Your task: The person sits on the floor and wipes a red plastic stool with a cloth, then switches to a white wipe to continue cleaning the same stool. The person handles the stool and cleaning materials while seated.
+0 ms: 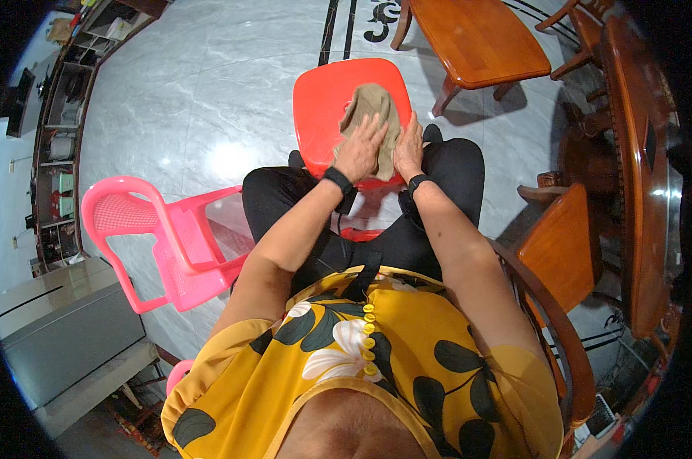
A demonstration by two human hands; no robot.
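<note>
Before my knees stands a red plastic stool (317, 109) with a rounded square seat. A folded khaki cloth (374, 98) lies on the right half of the seat. My left hand (362, 150) rests flat on the cloth, fingers slightly spread and pointing away from me. Close beside it, my right hand (409, 148) holds the right edge of the stool, its thumb side near the cloth. The underside of the right hand's grip is hidden. Each wrist wears a black band.
A pink plastic armchair (176, 246) stands at my left. Wooden chairs (558, 246) and a long wooden table (639, 172) are on the right. A wooden stool (484, 43) stands ahead right on the grey marble-look floor (208, 86). Shelving (64, 143) lines the far left.
</note>
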